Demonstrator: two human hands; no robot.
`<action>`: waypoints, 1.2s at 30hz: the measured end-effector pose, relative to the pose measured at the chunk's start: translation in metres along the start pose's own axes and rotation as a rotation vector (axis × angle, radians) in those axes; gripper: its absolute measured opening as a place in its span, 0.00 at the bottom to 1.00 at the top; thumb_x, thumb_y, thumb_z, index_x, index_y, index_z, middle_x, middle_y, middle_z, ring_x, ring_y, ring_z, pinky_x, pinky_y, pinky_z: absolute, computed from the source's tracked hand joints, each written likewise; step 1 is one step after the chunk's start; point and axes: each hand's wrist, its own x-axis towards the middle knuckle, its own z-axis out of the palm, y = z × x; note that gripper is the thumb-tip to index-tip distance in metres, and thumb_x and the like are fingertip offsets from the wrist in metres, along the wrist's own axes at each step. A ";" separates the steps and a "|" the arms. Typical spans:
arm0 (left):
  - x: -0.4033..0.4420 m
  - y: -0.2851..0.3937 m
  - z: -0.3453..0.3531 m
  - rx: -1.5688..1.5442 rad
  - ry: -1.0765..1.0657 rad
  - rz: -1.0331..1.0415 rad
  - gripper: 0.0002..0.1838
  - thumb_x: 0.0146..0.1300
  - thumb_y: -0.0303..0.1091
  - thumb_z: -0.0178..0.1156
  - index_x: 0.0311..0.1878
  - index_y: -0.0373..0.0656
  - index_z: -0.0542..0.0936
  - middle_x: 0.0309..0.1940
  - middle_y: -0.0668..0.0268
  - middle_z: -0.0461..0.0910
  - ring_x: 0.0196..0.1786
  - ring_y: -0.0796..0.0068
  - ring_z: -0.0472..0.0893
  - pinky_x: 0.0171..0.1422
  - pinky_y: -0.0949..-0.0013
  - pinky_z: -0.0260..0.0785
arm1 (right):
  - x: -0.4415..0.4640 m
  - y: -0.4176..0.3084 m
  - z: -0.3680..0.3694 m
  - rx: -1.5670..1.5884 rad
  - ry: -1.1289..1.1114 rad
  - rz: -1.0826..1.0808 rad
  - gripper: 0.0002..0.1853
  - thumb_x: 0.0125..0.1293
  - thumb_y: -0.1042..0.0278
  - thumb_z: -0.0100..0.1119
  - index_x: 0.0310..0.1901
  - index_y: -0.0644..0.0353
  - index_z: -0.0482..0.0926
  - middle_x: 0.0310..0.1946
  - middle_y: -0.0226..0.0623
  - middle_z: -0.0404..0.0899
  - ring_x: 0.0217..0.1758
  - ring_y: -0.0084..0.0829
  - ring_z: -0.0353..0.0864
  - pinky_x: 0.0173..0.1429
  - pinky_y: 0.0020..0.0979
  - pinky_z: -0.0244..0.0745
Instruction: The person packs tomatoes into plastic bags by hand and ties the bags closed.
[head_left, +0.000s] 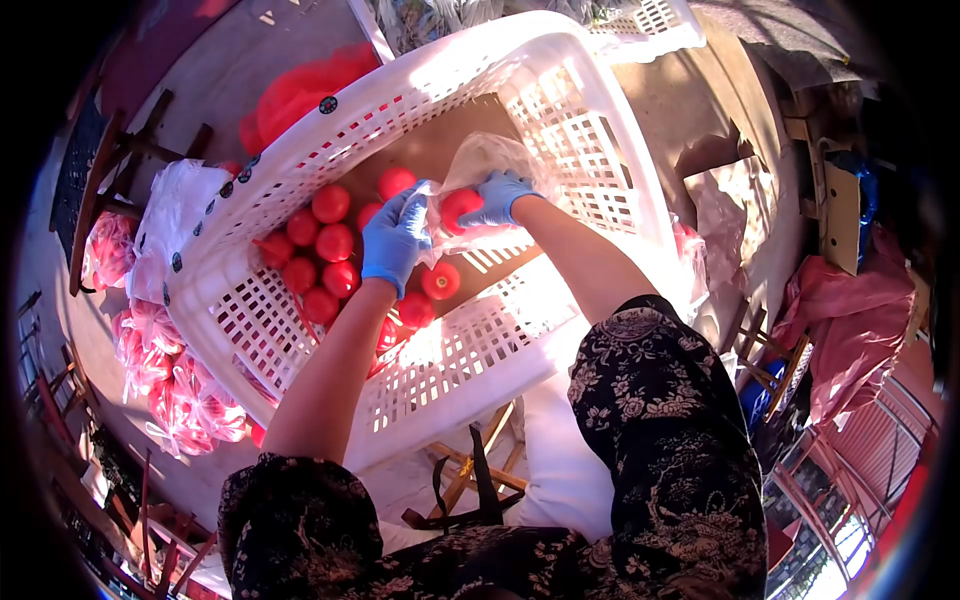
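Note:
A large white plastic basket point(400, 90) with slotted walls lies before me, holding several red tomatoes point(333, 242) on its left side. Both my hands wear blue gloves and are inside it. My left hand point(395, 238) is closed on the edge of a clear plastic bag point(495, 155), above the loose tomatoes. Fingers of my right hand point(498, 198) curl around a single tomato point(460, 211) at the bag. Whether that tomato is fully inside the bag I cannot tell. Just below the left hand rests another tomato point(440, 281).
Tied plastic bags of red produce point(190, 400) lie on the ground left of the basket. Red netting point(300, 90) is behind it. A second white crate point(655, 30) with bagged greens stands at the far side. A wooden stool point(130, 170) is at left, pink cloth point(860, 310) at right.

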 end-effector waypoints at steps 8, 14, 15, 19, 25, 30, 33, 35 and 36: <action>-0.009 0.022 -0.003 0.313 -0.131 0.043 0.19 0.64 0.27 0.53 0.58 0.35 0.69 0.45 0.66 0.76 0.36 0.86 0.74 0.40 0.81 0.69 | -0.094 -0.005 -0.070 0.207 0.276 -0.188 0.18 0.55 0.55 0.55 0.41 0.61 0.79 0.42 0.45 0.77 0.47 0.45 0.76 0.51 0.39 0.70; -0.073 0.086 0.074 1.112 -0.278 1.081 0.27 0.53 0.24 0.58 0.58 0.37 0.67 0.57 0.51 0.69 0.56 0.55 0.72 0.58 0.61 0.65 | -0.246 0.061 -0.062 0.580 1.460 -0.147 0.12 0.53 0.80 0.50 0.40 0.60 0.76 0.37 0.41 0.77 0.42 0.42 0.75 0.49 0.34 0.71; -0.092 0.097 0.099 0.975 -0.370 1.106 0.26 0.52 0.23 0.58 0.57 0.37 0.68 0.57 0.52 0.69 0.56 0.55 0.72 0.59 0.61 0.65 | -0.254 0.085 -0.038 0.562 1.530 -0.064 0.13 0.53 0.83 0.49 0.40 0.61 0.76 0.37 0.41 0.77 0.42 0.41 0.75 0.49 0.33 0.71; -0.163 0.087 0.176 0.645 -0.726 0.980 0.18 0.51 0.17 0.53 0.47 0.37 0.76 0.51 0.51 0.74 0.56 0.55 0.73 0.59 0.61 0.65 | -0.236 0.188 0.103 0.690 1.324 0.276 0.14 0.51 0.86 0.45 0.39 0.63 0.76 0.38 0.47 0.77 0.43 0.43 0.77 0.49 0.33 0.72; -0.201 0.019 0.221 0.486 -0.849 0.588 0.16 0.49 0.16 0.56 0.42 0.41 0.80 0.47 0.56 0.77 0.48 0.63 0.78 0.50 0.67 0.70 | -0.239 0.207 0.120 0.552 1.405 0.302 0.15 0.49 0.83 0.48 0.40 0.58 0.76 0.39 0.43 0.77 0.45 0.42 0.76 0.49 0.36 0.71; -0.182 -0.008 0.220 0.583 -0.857 0.445 0.14 0.52 0.18 0.53 0.41 0.42 0.79 0.44 0.58 0.78 0.47 0.64 0.78 0.49 0.68 0.71 | -0.239 0.277 0.125 0.761 1.509 0.766 0.17 0.50 0.81 0.49 0.44 0.62 0.75 0.39 0.43 0.77 0.44 0.43 0.76 0.53 0.36 0.69; -0.171 -0.023 0.229 0.578 -0.872 0.481 0.12 0.54 0.18 0.53 0.41 0.40 0.79 0.43 0.60 0.78 0.48 0.67 0.78 0.48 0.69 0.71 | -0.227 0.303 0.156 2.029 0.429 0.840 0.15 0.55 0.75 0.50 0.46 0.63 0.75 0.32 0.40 0.79 0.35 0.34 0.81 0.34 0.29 0.75; -0.170 -0.025 0.235 0.554 -0.875 0.389 0.12 0.54 0.18 0.53 0.41 0.39 0.79 0.42 0.60 0.79 0.47 0.67 0.78 0.49 0.69 0.71 | -0.214 0.289 0.162 2.093 0.036 0.329 0.10 0.63 0.70 0.48 0.43 0.60 0.76 0.32 0.33 0.79 0.30 0.26 0.78 0.30 0.24 0.73; -0.170 -0.026 0.238 0.540 -0.873 0.346 0.12 0.55 0.18 0.53 0.41 0.39 0.79 0.42 0.60 0.79 0.47 0.67 0.78 0.49 0.69 0.71 | -0.211 0.277 0.153 2.214 0.048 0.171 0.10 0.63 0.69 0.51 0.43 0.59 0.77 0.32 0.32 0.79 0.29 0.24 0.78 0.30 0.23 0.73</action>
